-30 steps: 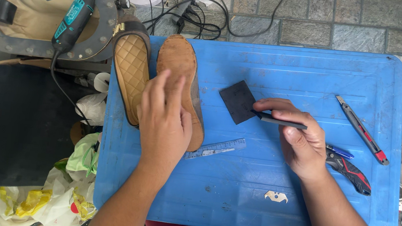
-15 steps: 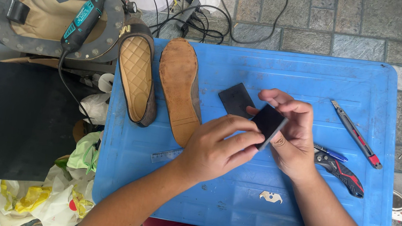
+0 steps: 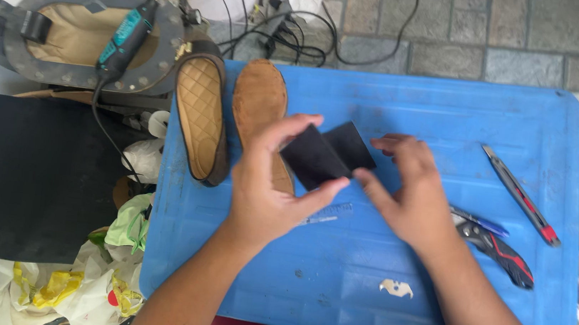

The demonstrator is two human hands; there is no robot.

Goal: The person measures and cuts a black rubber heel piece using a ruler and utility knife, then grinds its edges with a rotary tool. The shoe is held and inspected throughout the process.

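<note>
Centre of frame, above the blue plastic table [image 3: 360,306]: the left hand [image 3: 265,189] pinches a small black square piece [image 3: 313,159], thumb under its lower right edge and fingers curled over its upper left corner, so the flat face tilts up toward the camera. A second black square piece [image 3: 350,144] sits just behind and to the right, overlapping the first. The right hand [image 3: 411,197] has its fingers loosely curled, fingertips at that second piece's right corner; whether it grips the piece or only steadies it I cannot tell. It looks as if the two squares are held face to face for matching.

Upper centre: two shoes lie side by side on the table's top left corner, placed clear of the hands. One shoe [image 3: 199,119] shows a quilted tan insole; the other [image 3: 260,113] lies sole up, tan, its lower end hidden behind the left hand.

Right side: one utility knife [image 3: 521,196] with red and black body lies diagonally; one pair of pliers [image 3: 499,250] with red and black handles rests just beside the right wrist, a blue pen [image 3: 484,223] touching it.

Lower centre: one small loose blade [image 3: 396,288]. Under the hands: one clear ruler [image 3: 327,215], partly hidden.

Off the table, upper left: one rotary tool [image 3: 128,36], teal, resting on a grey oval frame [image 3: 84,69]. Left: one black sheet [image 3: 22,177].

Counts: two black squares, two shoes, one knife, one pair of pliers.
</note>
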